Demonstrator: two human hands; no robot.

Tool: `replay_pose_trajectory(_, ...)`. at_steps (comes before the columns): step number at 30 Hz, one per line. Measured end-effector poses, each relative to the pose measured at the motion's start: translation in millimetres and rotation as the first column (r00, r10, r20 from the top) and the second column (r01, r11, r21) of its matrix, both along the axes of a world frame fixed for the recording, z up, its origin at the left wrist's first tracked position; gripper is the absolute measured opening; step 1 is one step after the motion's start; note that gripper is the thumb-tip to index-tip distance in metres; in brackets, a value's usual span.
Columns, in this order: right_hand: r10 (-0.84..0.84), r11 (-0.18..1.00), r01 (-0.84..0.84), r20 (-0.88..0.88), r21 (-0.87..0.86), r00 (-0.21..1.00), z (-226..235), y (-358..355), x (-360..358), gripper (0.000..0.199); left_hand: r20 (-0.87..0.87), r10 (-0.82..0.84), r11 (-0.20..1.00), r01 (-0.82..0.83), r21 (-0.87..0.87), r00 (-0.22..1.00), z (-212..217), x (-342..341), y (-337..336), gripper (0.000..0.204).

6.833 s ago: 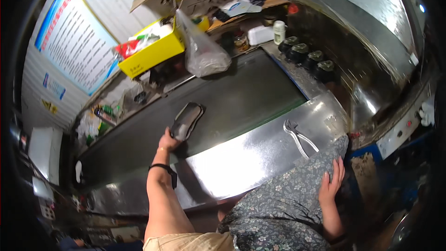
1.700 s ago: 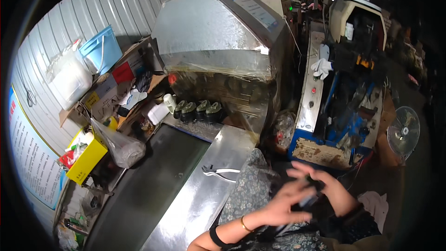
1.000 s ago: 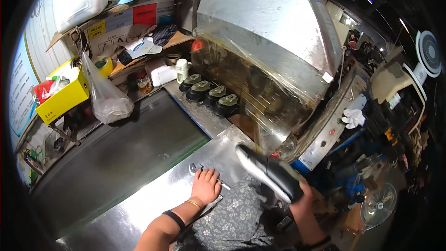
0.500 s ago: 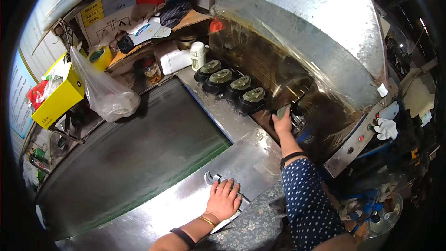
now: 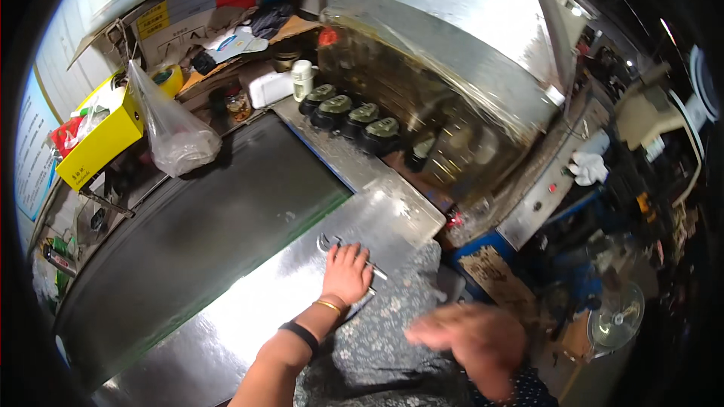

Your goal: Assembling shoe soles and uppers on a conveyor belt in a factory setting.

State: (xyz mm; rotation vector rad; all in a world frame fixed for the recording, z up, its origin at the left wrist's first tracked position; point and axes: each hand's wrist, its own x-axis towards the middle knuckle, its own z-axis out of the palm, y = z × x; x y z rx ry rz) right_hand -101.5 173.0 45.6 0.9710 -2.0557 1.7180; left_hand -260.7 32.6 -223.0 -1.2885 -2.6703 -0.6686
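Observation:
My left hand lies flat on the bare metal table, fingers extended across a metal tool whose curved end shows beyond the fingertips. A thin rod end sticks out beside the hand. Blurred by motion, my right hand hovers at the lower right over the flowered cloth on my lap; its finger state is unclear. Several black moulded pieces with green tops stand in a row on the metal ledge. One similar piece sits apart, by the machine's opening.
A dark conveyor belt runs to the left. Beneath a large metal hood is the machine's brown, glossy interior. A plastic bag hangs beside a yellow box. White gloves lie by the control panel; a fan stands lower right.
My right hand has drawn back from the machine's opening to my lap. A green-topped piece now shows near where it was. My left hand stays on the tool, and the view has shifted right.

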Motion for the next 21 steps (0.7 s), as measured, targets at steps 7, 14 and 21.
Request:
replay_pose_trajectory(7, -0.096, 0.685, -0.188, -0.342, -0.704, 0.935, 49.9, -150.5, 103.3, 0.048, -0.006, 0.002, 0.999, -0.003, -0.038, 1.000, -5.3, 7.4, 2.4, 0.051)
replay_pose_trajectory(14, 0.496, 0.774, -0.523, -0.171, -0.357, 0.851, 56.9, -110.6, 107.5, 0.034, 0.090, -0.134, 0.988, 0.139, -0.061, 0.987, -19.5, 14.6, -91.1, 0.062)
replay_pose_trajectory(21, -0.494, 0.806, 0.475, -0.041, 0.353, 0.868, -106.1, -65.5, 45.7, 0.013, 0.098, 0.088, 0.994, -0.080, -0.078, 0.991, 6.5, 60.6, -243.7, 0.061)
